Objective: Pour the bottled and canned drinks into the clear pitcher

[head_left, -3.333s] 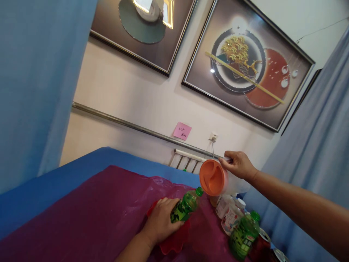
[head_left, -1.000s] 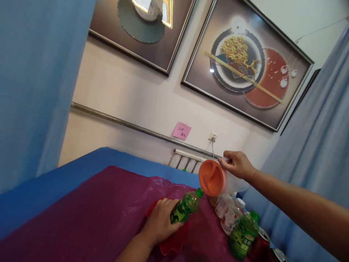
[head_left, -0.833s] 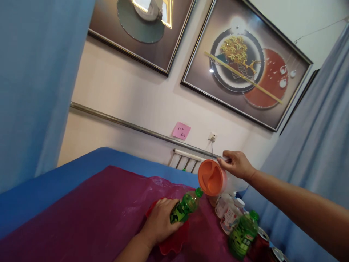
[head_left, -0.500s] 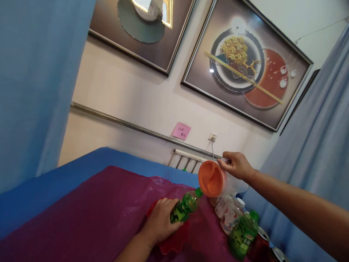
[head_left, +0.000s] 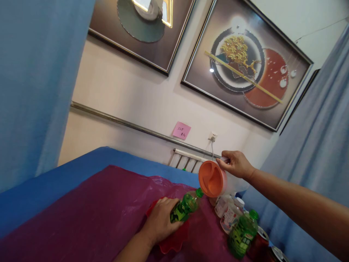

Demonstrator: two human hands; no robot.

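left hand (head_left: pixel 161 221) clasps tilted green bottle (head_left: pixel 187 206) near orange container (head_left: pixel 211 179) gripped by right hand (head_left: pixel 236 164).

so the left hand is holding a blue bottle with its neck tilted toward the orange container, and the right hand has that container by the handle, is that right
Not quite: the head view shows that the bottle in the left hand is green, not blue. Its neck does tilt toward the orange container, which the right hand holds by the handle.
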